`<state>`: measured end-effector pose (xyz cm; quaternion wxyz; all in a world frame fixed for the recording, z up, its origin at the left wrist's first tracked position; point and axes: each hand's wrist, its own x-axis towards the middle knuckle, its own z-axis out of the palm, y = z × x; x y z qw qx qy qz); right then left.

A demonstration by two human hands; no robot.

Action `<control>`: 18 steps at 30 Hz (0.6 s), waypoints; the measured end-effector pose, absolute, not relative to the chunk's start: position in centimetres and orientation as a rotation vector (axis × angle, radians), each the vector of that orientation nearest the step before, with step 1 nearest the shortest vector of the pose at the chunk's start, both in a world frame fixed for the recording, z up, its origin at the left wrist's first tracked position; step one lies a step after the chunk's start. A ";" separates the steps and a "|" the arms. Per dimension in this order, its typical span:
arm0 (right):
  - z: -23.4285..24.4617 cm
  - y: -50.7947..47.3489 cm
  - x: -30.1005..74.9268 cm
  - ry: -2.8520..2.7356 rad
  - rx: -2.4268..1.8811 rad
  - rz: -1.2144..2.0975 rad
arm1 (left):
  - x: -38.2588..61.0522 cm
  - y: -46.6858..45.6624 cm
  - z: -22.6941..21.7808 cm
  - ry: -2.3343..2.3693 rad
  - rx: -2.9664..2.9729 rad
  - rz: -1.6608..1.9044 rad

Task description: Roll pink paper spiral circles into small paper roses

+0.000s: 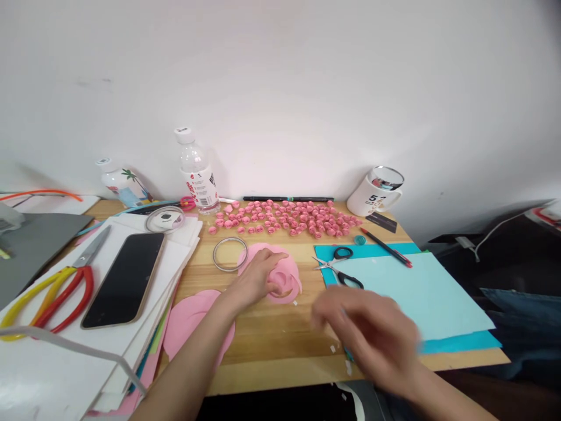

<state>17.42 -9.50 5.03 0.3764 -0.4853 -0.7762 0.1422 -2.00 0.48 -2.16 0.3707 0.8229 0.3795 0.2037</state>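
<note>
My left hand [258, 275] rests over a pink paper spiral [280, 282] at the middle of the table, thumb and fingers apart across its coiled centre. Whether it presses on the paper or only touches it is hard to see. My right hand [372, 333], smeared by motion, is curled above the table's front, near small black-handled scissors [339, 267]; whether it holds anything does not show. A second pink paper piece [193, 318] lies partly beneath my left forearm. Just left of the spiral is a tape roll [230, 254]. Many small rolled pink paper roses [302, 217] spread along the back.
Blue paper sheets [421, 292] lie right, with a pen [385, 247] and a teal cap [360, 240]. Behind stand a mug [370, 196] and a water bottle [197, 175]. On the left paper stack [170, 257] are a phone [125, 279] and large scissors [65, 289]. A grey cable crosses lower left.
</note>
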 end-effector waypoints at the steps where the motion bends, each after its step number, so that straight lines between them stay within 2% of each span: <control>1: 4.5 -8.8 17.4 -1.955 -1.226 0.530 | -1.9 0.5 -2.2 0.975 2.087 0.549; 4: 2.1 -7.5 17.9 -1.747 -1.163 1.196 | -1.7 0.7 -2.0 1.041 1.994 0.669; 7: 0.3 -8.0 19.0 -1.576 -1.095 1.587 | -1.5 0.9 -1.5 1.134 1.813 0.817; 11: 0.3 -8.8 19.8 -1.572 -0.725 2.487 | -1.5 1.0 -0.6 1.127 1.434 0.941; 12: 0.5 -8.6 19.9 -1.581 -0.690 2.593 | -1.5 1.0 -0.4 1.101 1.351 0.958; 13: 0.7 -8.1 19.8 -1.594 -0.744 2.574 | -1.5 1.0 -0.3 1.076 1.275 0.979; 14: 0.9 -7.3 19.7 -1.566 -0.907 2.399 | -1.4 0.9 -0.1 1.054 1.206 1.004; 17: 0.9 -4.3 18.8 -1.393 -1.318 1.429 | -1.2 0.8 0.1 1.012 1.049 1.086; 18: 0.8 -3.3 18.4 -1.354 -1.334 1.255 | -1.1 0.8 0.2 1.005 1.014 1.113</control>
